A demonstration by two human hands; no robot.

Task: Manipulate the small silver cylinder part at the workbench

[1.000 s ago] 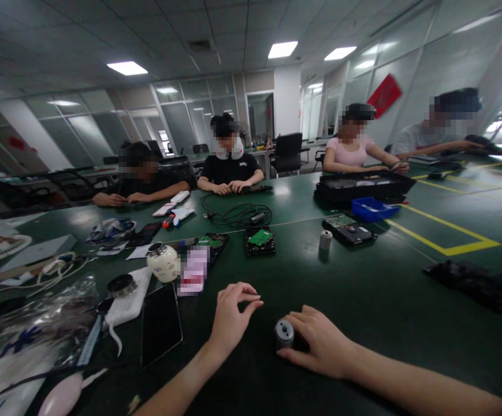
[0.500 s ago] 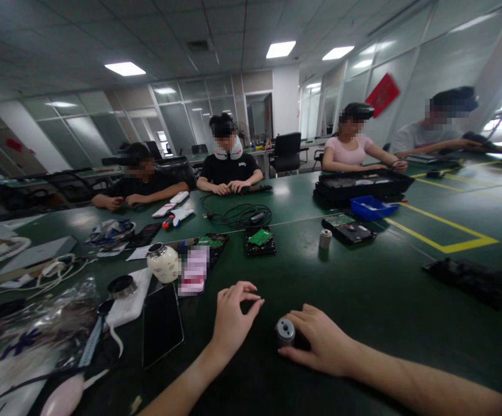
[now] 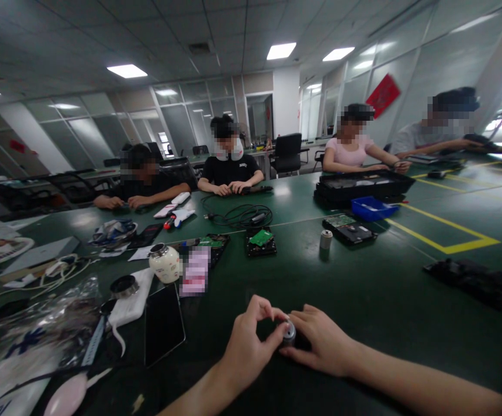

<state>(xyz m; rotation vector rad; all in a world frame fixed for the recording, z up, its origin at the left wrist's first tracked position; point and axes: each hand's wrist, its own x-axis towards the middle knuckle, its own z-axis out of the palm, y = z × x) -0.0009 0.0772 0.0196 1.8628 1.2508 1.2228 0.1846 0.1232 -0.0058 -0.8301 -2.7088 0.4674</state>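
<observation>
A small silver electric motor [image 3: 290, 335] stands upright near the table's front, its top face with a small hole partly covered by fingertips. My right hand [image 3: 320, 338] is wrapped around it from the right, thumb in front and fingers behind. From the left, my left hand [image 3: 255, 332] reaches to the motor's top, thumb and forefinger pinched together at the upper edge. Whether a small part sits between those fingertips is hidden. A similar silver motor [image 3: 326, 240] stands upright farther back on the green table [image 3: 385, 300].
A black phone [image 3: 164, 326], a cream jar [image 3: 164, 264] and a pink air blower [image 3: 66, 396] lie to the left. Beyond are hard drives [image 3: 349, 229], coiled cable [image 3: 251, 216] and a blue tray [image 3: 372, 208]. Black parts [image 3: 476, 283] lie right. Several people sit opposite.
My left hand has moved right and slightly down, from an open pose beside the motor to a pinch at its top. My right hand keeps its hold on the motor.
</observation>
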